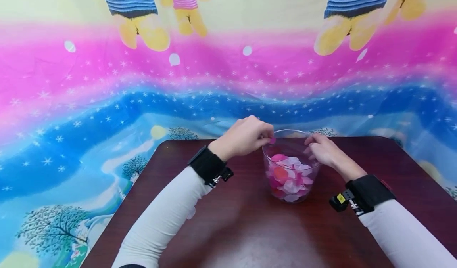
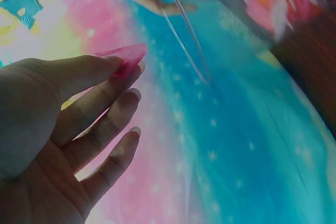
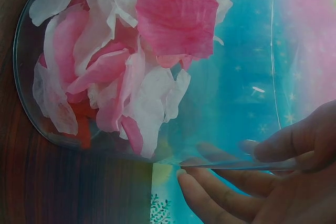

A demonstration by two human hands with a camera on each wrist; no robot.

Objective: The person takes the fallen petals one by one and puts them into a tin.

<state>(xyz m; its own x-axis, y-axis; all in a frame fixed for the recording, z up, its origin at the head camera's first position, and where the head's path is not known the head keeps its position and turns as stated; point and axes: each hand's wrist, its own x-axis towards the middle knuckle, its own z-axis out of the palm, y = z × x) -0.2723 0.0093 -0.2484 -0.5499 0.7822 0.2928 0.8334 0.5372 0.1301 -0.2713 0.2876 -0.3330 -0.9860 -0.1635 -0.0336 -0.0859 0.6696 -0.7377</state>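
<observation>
A clear plastic bucket (image 1: 270, 163) stands upright on the table, about half full of pink, white and orange artificial petals (image 1: 290, 177). At its left rim my left hand (image 1: 246, 137) pinches one bright pink petal (image 2: 128, 59) between thumb and index finger; its other fingers are spread loosely in the left wrist view. My right hand (image 1: 323, 149) holds the bucket's right wall near the rim. In the right wrist view the thumb (image 3: 289, 142) lies on one side of that wall and the fingers (image 3: 220, 198) on the other.
The dark reddish-brown table (image 1: 221, 228) extends around the bucket. Behind it hangs a colourful printed cloth (image 1: 214, 73) with bears and snowflakes. Black wrist straps with small cameras (image 1: 340, 200) sit on both forearms.
</observation>
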